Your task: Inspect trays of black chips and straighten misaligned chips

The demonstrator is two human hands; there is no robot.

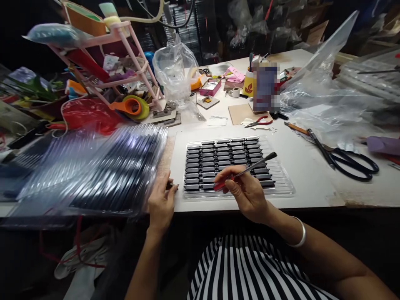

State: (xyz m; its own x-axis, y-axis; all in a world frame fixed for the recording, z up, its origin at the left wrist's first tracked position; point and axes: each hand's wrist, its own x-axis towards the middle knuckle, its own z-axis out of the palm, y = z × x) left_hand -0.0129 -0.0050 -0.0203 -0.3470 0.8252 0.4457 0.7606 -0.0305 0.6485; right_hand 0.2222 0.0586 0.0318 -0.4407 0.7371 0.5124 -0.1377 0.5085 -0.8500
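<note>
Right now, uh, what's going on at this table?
A person is at a table with a clear tray holding rows of dark strips. The right hand holds a red-ended tool above the tray. The left hand is at the table's near edge, by a stack of plastic trays; what its fingertips may hold is too small to tell. Pliers and scissors lie farther off.

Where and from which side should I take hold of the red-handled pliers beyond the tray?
Probably around both red handles of the pliers, from the near right: the handles point right, while the metal nose points left. The right hand holds a slim tool, so that would likely need setting down first.
</note>
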